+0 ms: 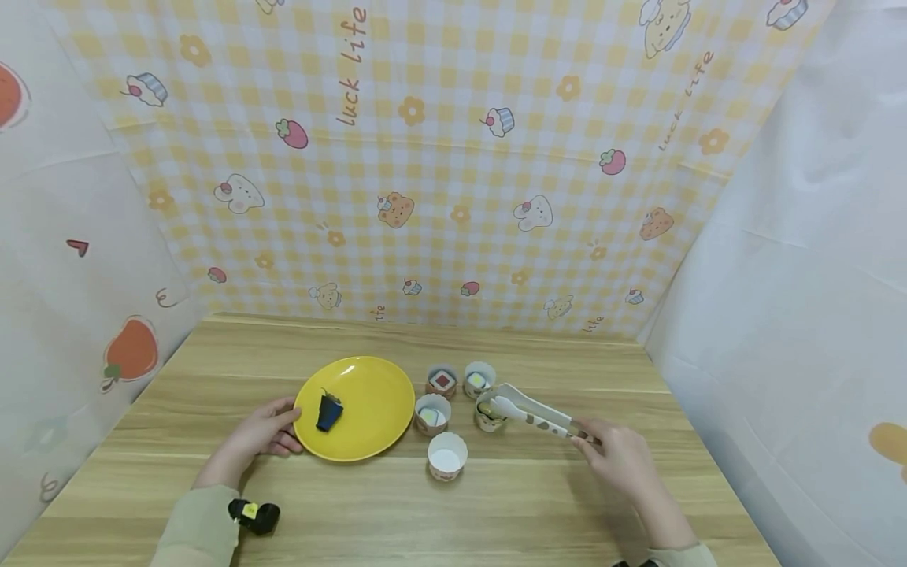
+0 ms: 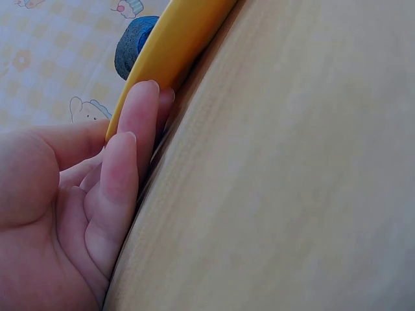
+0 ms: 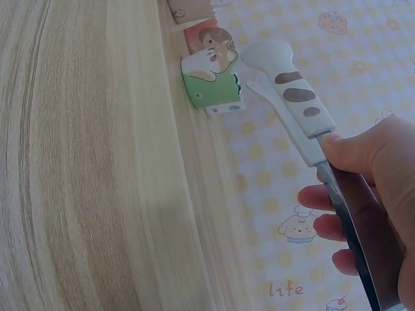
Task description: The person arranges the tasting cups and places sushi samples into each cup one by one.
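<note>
My left hand (image 1: 275,429) grips the left rim of a yellow plate (image 1: 375,429), fingers curled under the edge in the left wrist view. On the plate lies a small dark blue piece (image 1: 329,413) with a thin dark strand at its top; its kind is unclear. My right hand (image 1: 620,457) holds a pair of tongs (image 1: 542,424) with white, brown-spotted tips. These tips are at the mouth of a patterned paper baking cup (image 1: 489,424), which has something dark and yellowish inside. Whether they touch that content is hidden. In the right wrist view, a green-patterned cup (image 3: 217,84) stands just beyond the tips.
Left of the tongs stand more baking cups: one with a red-centred white piece (image 1: 442,380), two with yellow-green and white pieces (image 1: 477,380), (image 1: 429,416), and a white-lined cup (image 1: 447,461) in front. A checked cloth (image 1: 453,173) hangs behind the wooden table (image 1: 368,520).
</note>
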`<action>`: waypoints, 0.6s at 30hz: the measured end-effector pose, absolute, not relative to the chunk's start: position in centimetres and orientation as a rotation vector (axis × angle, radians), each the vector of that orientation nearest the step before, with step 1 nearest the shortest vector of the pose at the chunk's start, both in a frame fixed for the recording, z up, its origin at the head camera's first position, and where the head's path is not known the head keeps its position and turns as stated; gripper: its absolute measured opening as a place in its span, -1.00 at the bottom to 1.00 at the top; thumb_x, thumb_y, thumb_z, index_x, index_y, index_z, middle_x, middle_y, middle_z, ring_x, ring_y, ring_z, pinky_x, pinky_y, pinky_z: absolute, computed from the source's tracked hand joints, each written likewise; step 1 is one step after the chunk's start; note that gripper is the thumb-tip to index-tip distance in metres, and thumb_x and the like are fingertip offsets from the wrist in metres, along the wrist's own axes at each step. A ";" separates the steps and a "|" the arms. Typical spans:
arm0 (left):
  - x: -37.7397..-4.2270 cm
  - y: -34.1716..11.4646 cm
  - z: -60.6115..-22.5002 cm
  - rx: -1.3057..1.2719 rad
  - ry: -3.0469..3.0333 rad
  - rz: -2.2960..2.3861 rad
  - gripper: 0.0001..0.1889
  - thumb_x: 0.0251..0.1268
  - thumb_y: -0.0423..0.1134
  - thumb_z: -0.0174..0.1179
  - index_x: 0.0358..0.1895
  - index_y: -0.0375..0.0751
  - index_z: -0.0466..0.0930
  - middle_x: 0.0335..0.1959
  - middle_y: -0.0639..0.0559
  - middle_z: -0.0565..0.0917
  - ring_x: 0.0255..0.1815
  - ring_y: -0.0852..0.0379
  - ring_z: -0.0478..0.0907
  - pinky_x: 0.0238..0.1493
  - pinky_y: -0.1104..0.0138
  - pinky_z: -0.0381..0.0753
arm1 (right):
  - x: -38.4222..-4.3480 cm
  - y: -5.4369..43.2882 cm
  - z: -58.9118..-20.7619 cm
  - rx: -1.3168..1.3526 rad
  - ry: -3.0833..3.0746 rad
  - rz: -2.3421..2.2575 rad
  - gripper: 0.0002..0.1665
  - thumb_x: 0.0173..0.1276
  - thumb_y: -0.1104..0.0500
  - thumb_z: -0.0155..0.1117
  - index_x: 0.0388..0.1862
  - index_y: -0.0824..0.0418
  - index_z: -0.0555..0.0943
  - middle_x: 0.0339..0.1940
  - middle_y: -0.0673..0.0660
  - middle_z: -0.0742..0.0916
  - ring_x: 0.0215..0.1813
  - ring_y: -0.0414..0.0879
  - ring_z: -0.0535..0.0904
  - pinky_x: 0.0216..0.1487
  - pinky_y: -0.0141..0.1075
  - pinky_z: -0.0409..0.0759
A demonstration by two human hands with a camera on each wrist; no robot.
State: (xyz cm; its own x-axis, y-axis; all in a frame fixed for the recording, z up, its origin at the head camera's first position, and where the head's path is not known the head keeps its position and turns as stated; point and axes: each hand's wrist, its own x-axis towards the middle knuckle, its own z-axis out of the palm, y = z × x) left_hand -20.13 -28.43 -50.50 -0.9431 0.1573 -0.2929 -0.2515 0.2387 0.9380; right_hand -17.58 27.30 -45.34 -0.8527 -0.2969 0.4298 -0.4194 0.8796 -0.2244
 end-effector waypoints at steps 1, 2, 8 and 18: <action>-20.1 -28.4 -50.5 -0.088 2.191 1.754 -0.39 0.55 -0.19 -0.14 0.41 -0.57 -0.10 -0.46 -0.11 0.59 -0.52 0.04 0.64 -0.51 0.27 0.63 | -17.6 27.3 -45.3 0.530 -2.660 0.445 -0.67 0.05 0.21 0.53 -0.15 0.17 0.73 -0.48 -0.16 0.67 -0.56 -0.40 0.39 -0.58 -0.42 0.38; -20.1 -28.5 -50.5 -0.090 2.190 1.755 -0.39 0.55 -0.19 -0.14 0.41 -0.57 -0.10 -0.46 -0.11 0.59 -0.52 0.04 0.64 -0.51 0.27 0.63 | -17.6 27.2 -45.4 0.529 -2.659 0.447 -0.67 0.05 0.21 0.53 -0.15 0.17 0.73 -0.48 -0.16 0.67 -0.56 -0.40 0.40 -0.58 -0.42 0.39; -20.1 -28.4 -50.5 -0.088 2.186 1.759 -0.38 0.55 -0.19 -0.14 0.41 -0.57 -0.10 -0.45 -0.11 0.59 -0.52 0.05 0.64 -0.51 0.28 0.63 | -17.6 27.0 -45.3 0.524 -2.654 0.461 -0.66 0.05 0.21 0.53 -0.14 0.17 0.73 -0.47 -0.15 0.69 -0.56 -0.40 0.42 -0.58 -0.42 0.40; -20.1 -28.5 -50.4 -0.085 2.172 1.766 -0.39 0.55 -0.20 -0.14 0.41 -0.57 -0.10 -0.46 -0.10 0.58 -0.53 0.07 0.64 -0.51 0.29 0.63 | -17.8 26.5 -45.0 0.565 -2.654 0.503 -0.67 0.08 0.21 0.51 -0.13 0.20 0.72 -0.46 -0.13 0.70 -0.56 -0.42 0.40 -0.56 -0.43 0.41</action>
State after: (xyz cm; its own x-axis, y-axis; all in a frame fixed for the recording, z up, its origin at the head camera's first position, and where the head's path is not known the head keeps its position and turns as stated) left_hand -20.08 -28.46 -50.39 -0.9407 0.1650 -0.2964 -0.2566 0.2256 0.9398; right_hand -17.77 26.49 -44.97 -0.8473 -0.3119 0.4299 -0.4476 0.8551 -0.2618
